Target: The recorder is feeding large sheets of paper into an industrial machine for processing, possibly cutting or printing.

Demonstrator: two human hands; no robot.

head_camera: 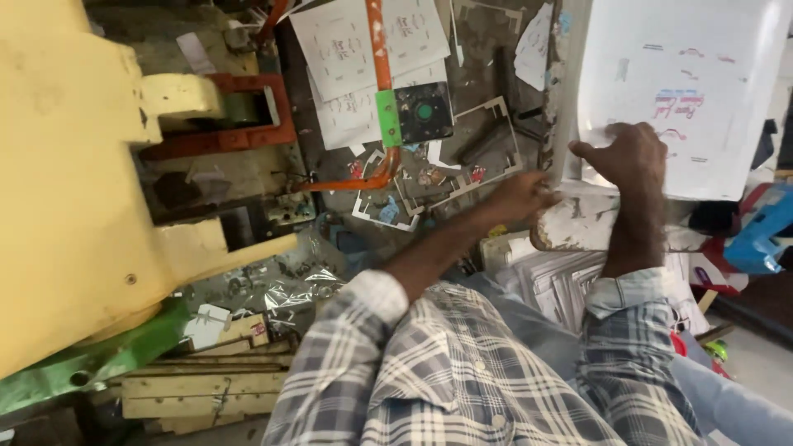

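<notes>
White printed sheet [686, 91] at two o'clock, faint coloured marks; right hand [632, 157] fingers curled on lower edge; left hand [520, 196] grip hidden.

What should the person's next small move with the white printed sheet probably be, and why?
Probably lift the top white printed sheet off its stack. The right hand presses on the sheet's lower edge, and the left hand touches the stack's near corner, so both seem placed to separate one sheet.

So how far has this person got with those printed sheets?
Punched-out sheet scraps litter the floor by the yellow machine, so some sheets look already cut. Now the right hand grips the top of a white sheet stack, with the left hand at its edge. More sheets wait below.
</notes>
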